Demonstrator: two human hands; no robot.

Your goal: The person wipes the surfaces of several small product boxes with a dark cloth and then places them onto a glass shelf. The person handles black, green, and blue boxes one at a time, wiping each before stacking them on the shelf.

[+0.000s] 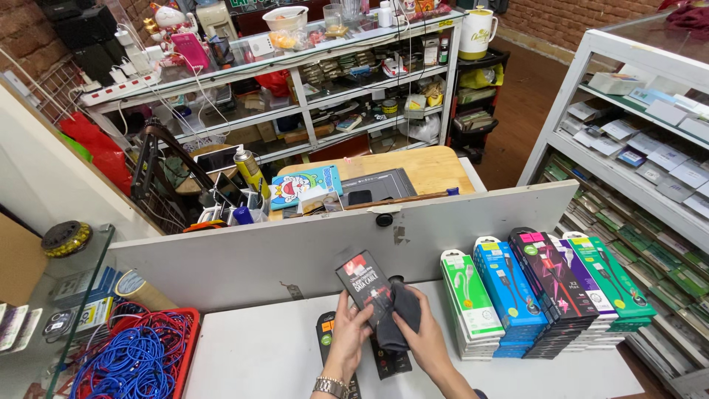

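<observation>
Two hands hold a black cable package and a dark cloth above a white surface.

The black cable package (367,287) sits near centre, pinched by the left hand (348,334); the right hand (422,332) presses a dark cloth (402,314) against it, over the white surface (266,355), with stacked coloured boxes (543,292) right and a red basket of blue cables (140,355) left.

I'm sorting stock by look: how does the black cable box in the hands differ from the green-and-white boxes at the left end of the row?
The black cable box is dark with a red corner; the green-and-white boxes are pale with green. The black one is a single box held up, tilted, by the left hand, with the right hand pressing a dark cloth on it; the green-and-white boxes lie stacked on the white table. Both are slim, long retail packs.
</observation>
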